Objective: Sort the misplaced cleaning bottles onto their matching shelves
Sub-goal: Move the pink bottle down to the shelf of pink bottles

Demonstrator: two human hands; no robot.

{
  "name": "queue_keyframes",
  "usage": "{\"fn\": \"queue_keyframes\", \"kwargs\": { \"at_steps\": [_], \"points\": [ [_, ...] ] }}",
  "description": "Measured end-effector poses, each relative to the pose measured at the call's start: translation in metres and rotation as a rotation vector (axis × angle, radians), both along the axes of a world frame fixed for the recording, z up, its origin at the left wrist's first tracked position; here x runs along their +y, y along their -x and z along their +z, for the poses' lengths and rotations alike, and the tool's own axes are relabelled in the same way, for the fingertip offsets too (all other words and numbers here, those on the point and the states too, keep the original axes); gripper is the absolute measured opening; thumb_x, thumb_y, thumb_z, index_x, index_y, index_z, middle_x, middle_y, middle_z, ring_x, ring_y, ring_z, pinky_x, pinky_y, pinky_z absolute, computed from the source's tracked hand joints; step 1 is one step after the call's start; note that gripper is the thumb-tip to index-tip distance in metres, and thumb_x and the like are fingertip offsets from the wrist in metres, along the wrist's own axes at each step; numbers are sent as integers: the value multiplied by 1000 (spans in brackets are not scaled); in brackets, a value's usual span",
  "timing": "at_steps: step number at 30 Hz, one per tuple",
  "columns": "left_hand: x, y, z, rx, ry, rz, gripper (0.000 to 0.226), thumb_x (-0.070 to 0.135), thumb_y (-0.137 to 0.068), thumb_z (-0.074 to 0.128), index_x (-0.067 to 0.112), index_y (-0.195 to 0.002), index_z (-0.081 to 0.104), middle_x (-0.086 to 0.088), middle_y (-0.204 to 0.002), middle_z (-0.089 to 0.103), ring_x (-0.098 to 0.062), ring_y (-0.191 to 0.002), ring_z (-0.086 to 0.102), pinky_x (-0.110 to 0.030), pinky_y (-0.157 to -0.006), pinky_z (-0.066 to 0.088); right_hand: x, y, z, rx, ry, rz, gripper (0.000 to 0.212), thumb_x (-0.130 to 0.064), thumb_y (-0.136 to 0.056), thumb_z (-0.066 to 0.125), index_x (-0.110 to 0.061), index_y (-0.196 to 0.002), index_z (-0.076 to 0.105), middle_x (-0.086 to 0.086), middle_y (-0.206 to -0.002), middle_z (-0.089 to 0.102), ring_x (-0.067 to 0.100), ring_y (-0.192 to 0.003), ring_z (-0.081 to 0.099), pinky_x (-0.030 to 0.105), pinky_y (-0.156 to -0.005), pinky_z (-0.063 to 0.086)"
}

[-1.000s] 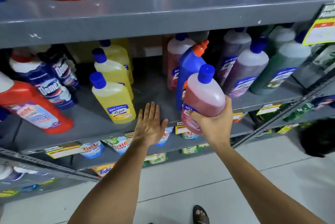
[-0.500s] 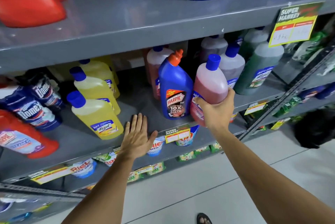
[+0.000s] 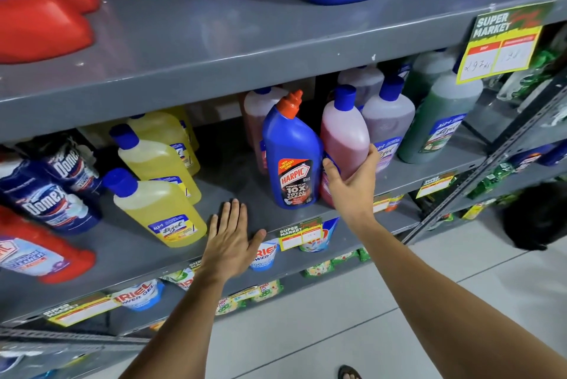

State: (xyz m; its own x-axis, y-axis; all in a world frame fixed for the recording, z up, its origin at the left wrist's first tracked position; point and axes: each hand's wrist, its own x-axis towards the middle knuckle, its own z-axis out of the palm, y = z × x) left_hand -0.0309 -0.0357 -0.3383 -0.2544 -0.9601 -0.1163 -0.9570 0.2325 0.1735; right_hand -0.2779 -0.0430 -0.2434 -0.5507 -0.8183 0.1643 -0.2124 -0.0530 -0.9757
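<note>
My right hand [image 3: 351, 185] clasps the pink translucent plastic bottle with a blue cap [image 3: 345, 136], standing it beside the blue Harpic bottle [image 3: 290, 157] to its left, while my left hand [image 3: 228, 242] rests flat and empty on the grey metal shelf [image 3: 129, 251] for balance.
</note>
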Motion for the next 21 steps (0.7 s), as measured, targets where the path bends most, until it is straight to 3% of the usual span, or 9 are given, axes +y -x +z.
{"fn": "queue_keyframes", "kwargs": {
  "at_steps": [4,7,9,14,17,19,21],
  "points": [
    [-1,0,0,3,-2,3,112,79,-70,-24,10,-154,2,-9,-164,-3,-22,-150,-7,-44,-120,-3,2,5,0,39,-41,28,70,-23,-86,77,-19,-141,34,3,-137,53,22,-121,57,13,-91,48],
    [-1,0,0,7,-1,4,104,78,-77,-11,10,-154,4,-10,-164,-1,-23,-151,-5,-45,-120,-2,4,3,1,114,-70,-34,71,-27,-85,78,-13,-142,37,8,-137,46,24,-126,49,36,-106,47],
    [0,1,1,20,2,5,98,73,-80,-5,10,-154,5,-10,-164,0,-24,-151,-3,-45,-120,-1,4,2,2,138,-89,-58,73,-28,-85,79,-11,-143,38,10,-138,45,25,-127,46,43,-110,43],
    [-1,0,1,18,6,1,96,72,-82,-2,8,-154,8,-11,-164,3,-25,-151,0,-46,-120,2,8,-1,9,149,-100,-79,72,-24,-84,80,-11,-142,39,10,-137,46,25,-126,46,46,-107,45],
    [-1,-2,0,28,28,-14,99,74,-84,-2,5,-153,17,-14,-162,14,-29,-150,10,-50,-119,9,26,-11,16,236,38,-149,71,-12,-82,75,-8,-143,39,13,-144,39,21,-133,38,39,-112,38],
    [0,-3,-1,27,41,-22,98,73,-87,-1,3,-150,24,-18,-160,21,-33,-148,18,-53,-118,16,39,-23,24,361,175,-93,70,-3,-83,69,-3,-145,37,17,-152,32,26,-144,32,33,-119,31],
    [1,0,0,12,36,-10,96,71,-87,2,3,-152,19,-18,-161,18,-32,-149,14,-53,-119,14,45,-34,36,475,266,32,69,0,-83,67,2,-146,37,19,-155,31,32,-149,28,33,-122,27]
  ]
}}
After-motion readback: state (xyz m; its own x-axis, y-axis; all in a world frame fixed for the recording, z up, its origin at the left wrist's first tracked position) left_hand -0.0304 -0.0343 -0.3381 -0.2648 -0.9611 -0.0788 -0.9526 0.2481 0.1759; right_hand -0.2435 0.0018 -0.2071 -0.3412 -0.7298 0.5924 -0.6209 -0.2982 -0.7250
